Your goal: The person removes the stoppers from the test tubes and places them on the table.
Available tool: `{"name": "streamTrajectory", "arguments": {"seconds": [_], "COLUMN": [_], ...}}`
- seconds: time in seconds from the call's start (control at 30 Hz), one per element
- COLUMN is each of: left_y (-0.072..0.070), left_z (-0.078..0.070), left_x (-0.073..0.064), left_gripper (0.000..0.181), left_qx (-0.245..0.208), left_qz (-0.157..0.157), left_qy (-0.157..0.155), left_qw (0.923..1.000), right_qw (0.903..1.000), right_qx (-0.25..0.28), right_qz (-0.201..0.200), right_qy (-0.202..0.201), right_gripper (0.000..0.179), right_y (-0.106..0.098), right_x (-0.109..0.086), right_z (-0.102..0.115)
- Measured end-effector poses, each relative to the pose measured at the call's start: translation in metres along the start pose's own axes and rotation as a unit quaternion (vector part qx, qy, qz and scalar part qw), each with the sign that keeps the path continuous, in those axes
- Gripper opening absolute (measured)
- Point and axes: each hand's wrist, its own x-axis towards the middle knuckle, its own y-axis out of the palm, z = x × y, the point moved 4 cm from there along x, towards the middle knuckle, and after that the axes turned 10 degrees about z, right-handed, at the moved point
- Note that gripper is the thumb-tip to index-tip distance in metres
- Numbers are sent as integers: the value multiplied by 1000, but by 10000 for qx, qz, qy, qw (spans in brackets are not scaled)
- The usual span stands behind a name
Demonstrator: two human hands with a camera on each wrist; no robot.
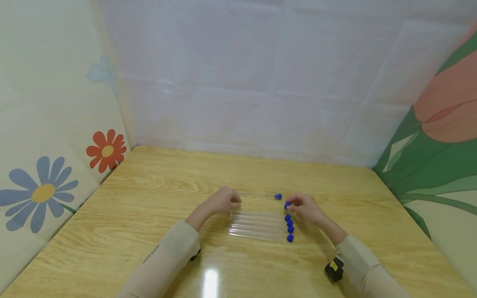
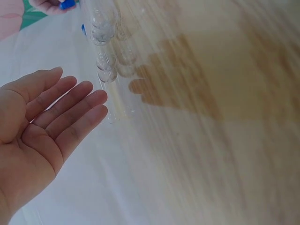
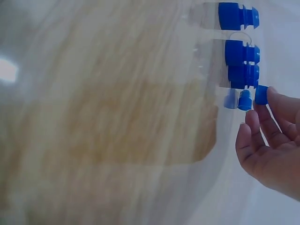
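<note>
Several clear test tubes [image 1: 255, 227] lie side by side on the table. A loose column of blue stoppers [image 1: 290, 229] lies at their right ends. Between thumb and index finger, my right hand [image 1: 304, 207] pinches one blue stopper [image 3: 261, 95]. Just beyond it another blue stopper [image 1: 278, 196] rests on the table, also seen in the right wrist view as a small blue stopper [image 3: 244, 101]. My left hand [image 2: 51, 117] is near the rounded left ends of the tubes [image 2: 107, 65], palm showing, fingers loosely extended, holding nothing.
The wooden table [image 1: 156, 182] meets a white cloth backdrop [image 1: 242, 103] at its far edge. Flower-printed panels stand at left [image 1: 56, 103] and right [image 1: 439, 174]. A black wrist device [image 1: 334, 269] sits by the right sleeve.
</note>
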Motion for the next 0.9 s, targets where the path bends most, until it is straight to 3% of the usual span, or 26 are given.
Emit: {"name": "streamTrajectory", "arguments": {"seconds": [0.5,0.9], "left_y": [2,2], "left_z": [2,6], "left_x": [0,0], "left_gripper": [14,14], "left_qx": [-83,-175], "left_qz": [-17,-10], "left_qy": [232,94], "left_qw": [9997,9998], "right_qw": [9982,9965], "right_qx": [-386,-506], "right_qz": [429,600], "right_qy": [-150,-281], "right_gripper": [13,16], "right_y": [6,6], "right_x": [1,1], "right_z": [-6,-4]}}
